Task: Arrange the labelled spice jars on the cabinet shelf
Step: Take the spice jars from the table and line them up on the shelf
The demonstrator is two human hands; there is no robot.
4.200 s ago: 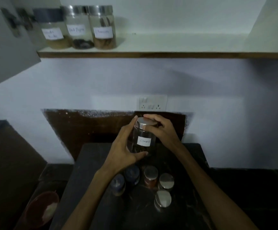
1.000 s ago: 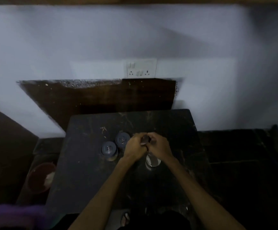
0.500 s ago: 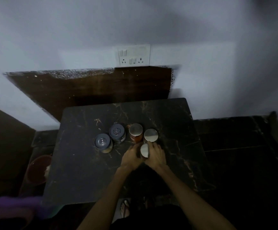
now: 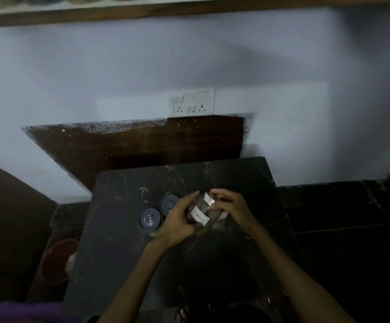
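Jar in hand is where we are: a clear glass spice jar with a steel lid and a white paper label (image 4: 201,212) sits tilted in our grasp at the centre of the frame, lifted just off the dark marble tabletop (image 4: 119,264). Our left hand (image 4: 177,220) curls round its body from the left, thumb up near the lid, while our right hand (image 4: 230,206) pinches the steel lid end with bent fingertips. We judge the tilt turns the label toward us for reading, and the two-handed hold steadies smooth glass before the lift.

Just left of our left hand stand two jars with dark blue round lids (image 4: 159,213), touching or nearly so; whether they touch we cannot tell. A pale lid shows partly behind our right wrist. They wait within easy reach, which suits picking them one at a time.

Along the top edge runs the brown-edged cabinet shelf (image 4: 189,10), with jar bases barely showing at upper left. Our jar is well apart from it, so a long upward reach is called for.
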